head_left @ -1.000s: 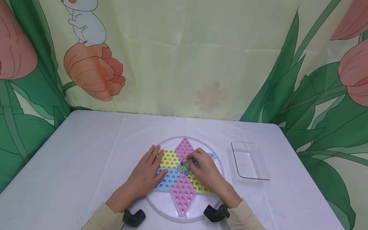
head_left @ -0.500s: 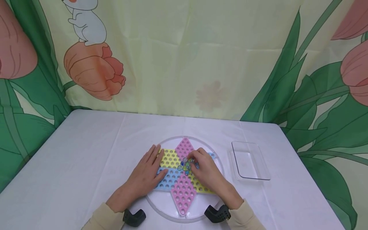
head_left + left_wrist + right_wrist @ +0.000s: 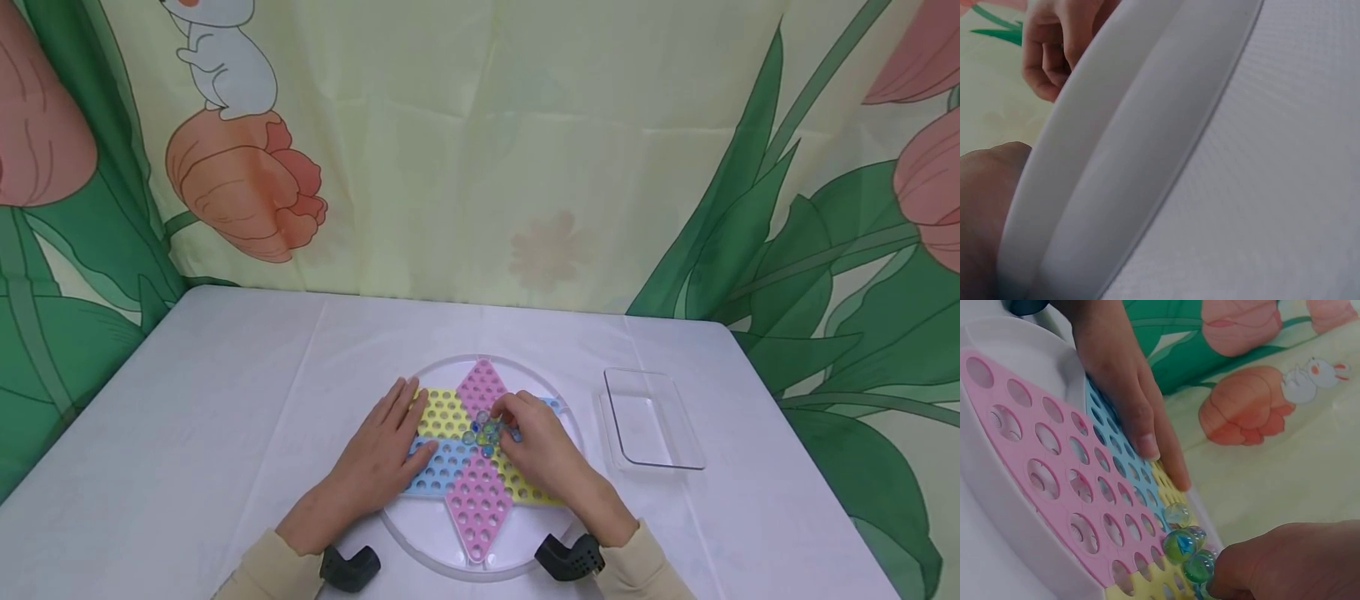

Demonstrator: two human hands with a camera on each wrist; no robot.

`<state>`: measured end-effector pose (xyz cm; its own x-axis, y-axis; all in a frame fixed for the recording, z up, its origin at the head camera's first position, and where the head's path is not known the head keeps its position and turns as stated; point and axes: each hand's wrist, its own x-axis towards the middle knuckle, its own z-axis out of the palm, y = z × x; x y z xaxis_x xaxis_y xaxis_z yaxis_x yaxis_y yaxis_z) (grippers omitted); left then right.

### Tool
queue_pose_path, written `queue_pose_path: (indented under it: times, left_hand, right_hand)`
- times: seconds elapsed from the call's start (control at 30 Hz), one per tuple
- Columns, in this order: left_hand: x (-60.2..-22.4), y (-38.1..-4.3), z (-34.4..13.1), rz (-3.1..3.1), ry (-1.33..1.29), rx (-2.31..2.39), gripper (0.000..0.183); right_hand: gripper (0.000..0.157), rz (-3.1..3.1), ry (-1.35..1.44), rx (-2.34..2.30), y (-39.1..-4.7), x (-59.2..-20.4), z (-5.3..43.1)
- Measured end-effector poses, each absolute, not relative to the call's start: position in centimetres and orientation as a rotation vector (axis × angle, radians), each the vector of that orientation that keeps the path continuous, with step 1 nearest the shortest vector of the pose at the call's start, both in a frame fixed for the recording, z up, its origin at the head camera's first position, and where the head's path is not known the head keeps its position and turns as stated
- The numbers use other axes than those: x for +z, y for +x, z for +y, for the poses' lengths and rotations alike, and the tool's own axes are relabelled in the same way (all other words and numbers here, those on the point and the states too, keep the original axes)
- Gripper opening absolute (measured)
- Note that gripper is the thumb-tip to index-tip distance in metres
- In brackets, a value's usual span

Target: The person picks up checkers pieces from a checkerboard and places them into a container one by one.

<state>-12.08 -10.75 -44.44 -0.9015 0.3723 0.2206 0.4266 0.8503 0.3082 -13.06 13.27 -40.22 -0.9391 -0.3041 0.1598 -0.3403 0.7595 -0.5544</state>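
A round white Chinese checkers board point(image 3: 478, 508) with a pink, yellow and blue star of holes lies on the table. Glass marbles point(image 3: 480, 433) cluster at its centre; they also show close up in the right wrist view as clear, green and blue marbles point(image 3: 1180, 545). My left hand point(image 3: 382, 454) lies with extended fingers over the board's left side, across the yellow and blue sections. At the right edge of the cluster, my right hand point(image 3: 538, 442) has curled fingers and thumb pinching a marble, mostly hidden by the fingers. The left wrist view shows mainly the board's white rim point(image 3: 1104, 150).
A clear rectangular plastic box point(image 3: 652, 421) stands right of the board on the white-covered table point(image 3: 225, 400). Behind hangs a printed curtain point(image 3: 465, 167) with tulips and a rabbit. Black wrist devices point(image 3: 350, 569) sit by both cuffs.
The right hand's fingertips have shifted very slightly at the marbles, staying over the same spot. The left hand, the board and the box remain in place.
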Motion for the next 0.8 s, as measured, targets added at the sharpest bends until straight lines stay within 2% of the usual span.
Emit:
queue_pose_path:
  times: [0.8]
  left_hand:
    - [-44.6, -12.1, -10.7, -2.879, -0.618, -0.522, 0.073]
  right_hand:
    - [0.019, -2.841, 0.506, 1.059, -13.5, -39.3, 14.8]
